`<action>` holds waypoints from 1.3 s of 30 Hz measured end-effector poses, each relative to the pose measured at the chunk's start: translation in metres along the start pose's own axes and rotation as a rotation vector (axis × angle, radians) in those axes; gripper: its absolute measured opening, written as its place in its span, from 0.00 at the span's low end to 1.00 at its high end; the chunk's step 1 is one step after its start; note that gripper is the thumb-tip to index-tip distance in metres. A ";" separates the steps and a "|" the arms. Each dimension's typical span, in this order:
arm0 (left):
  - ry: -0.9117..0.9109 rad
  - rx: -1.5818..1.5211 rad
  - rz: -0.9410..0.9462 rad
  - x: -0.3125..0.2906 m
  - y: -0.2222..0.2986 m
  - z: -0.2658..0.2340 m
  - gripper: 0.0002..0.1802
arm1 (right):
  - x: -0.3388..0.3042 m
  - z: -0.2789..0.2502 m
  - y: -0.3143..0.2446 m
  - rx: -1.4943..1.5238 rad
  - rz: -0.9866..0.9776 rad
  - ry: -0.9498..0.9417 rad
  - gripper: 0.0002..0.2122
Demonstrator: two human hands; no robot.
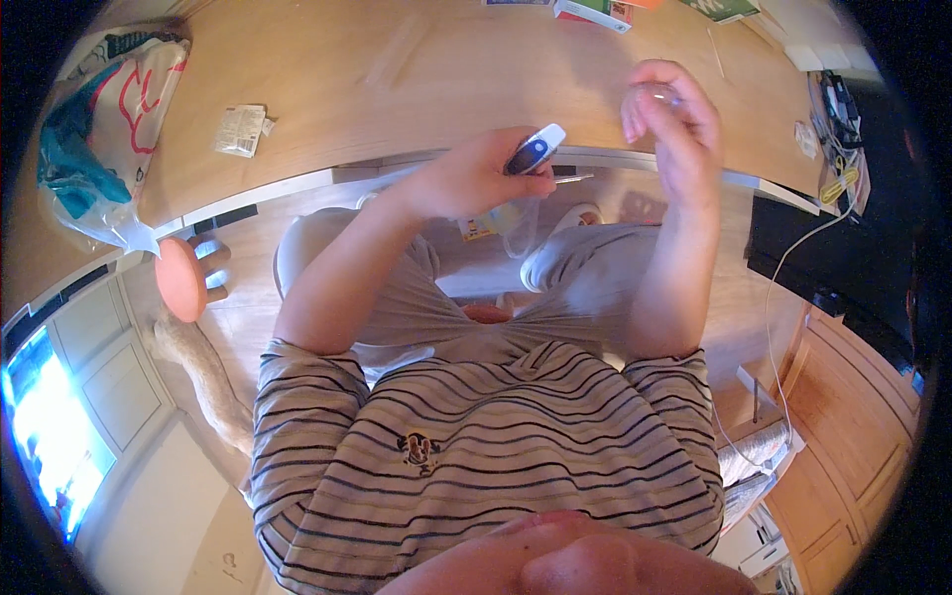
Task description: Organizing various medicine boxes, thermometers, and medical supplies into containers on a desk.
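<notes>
At the table's near edge, my left hand [488, 180] is closed round a small dark-blue and white handheld device [532, 151]. Its white end points up and to the right; I cannot tell its exact kind. Below the fingers a thin, shiny strip [575, 179] sticks out to the right. A clear plastic piece [523, 228] and a yellow printed packet [480, 226] show beneath this hand, in front of my legs. My right hand [682, 134] is raised over the table to the right, its fingers curled together. Something clear and glinting [662, 96] shows at the fingertips, too small to name.
On the wooden table [307, 89] are a teal-and-white plastic bag [114, 139], a white packet [240, 130], boxes [595, 12] at the far edge and bundled cables [841, 149]. An orange stool [181, 280] stands left. A tan furry shape [205, 382] lies near it.
</notes>
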State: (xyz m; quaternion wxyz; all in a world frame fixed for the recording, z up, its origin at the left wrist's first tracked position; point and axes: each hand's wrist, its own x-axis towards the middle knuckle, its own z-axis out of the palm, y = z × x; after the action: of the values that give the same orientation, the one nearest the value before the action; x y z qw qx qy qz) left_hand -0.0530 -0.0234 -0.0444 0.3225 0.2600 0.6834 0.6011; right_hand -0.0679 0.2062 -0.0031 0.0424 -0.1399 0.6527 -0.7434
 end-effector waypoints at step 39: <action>0.492 -0.827 0.292 0.001 0.001 -0.002 0.06 | -0.014 0.039 0.017 -0.264 0.125 -0.276 0.14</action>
State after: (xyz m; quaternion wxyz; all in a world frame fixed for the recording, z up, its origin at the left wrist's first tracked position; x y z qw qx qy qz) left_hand -0.0556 -0.0242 -0.0430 0.1404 0.0538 0.4002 0.9040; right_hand -0.0460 0.1701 -0.0182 0.1591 -0.2040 0.7399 -0.6210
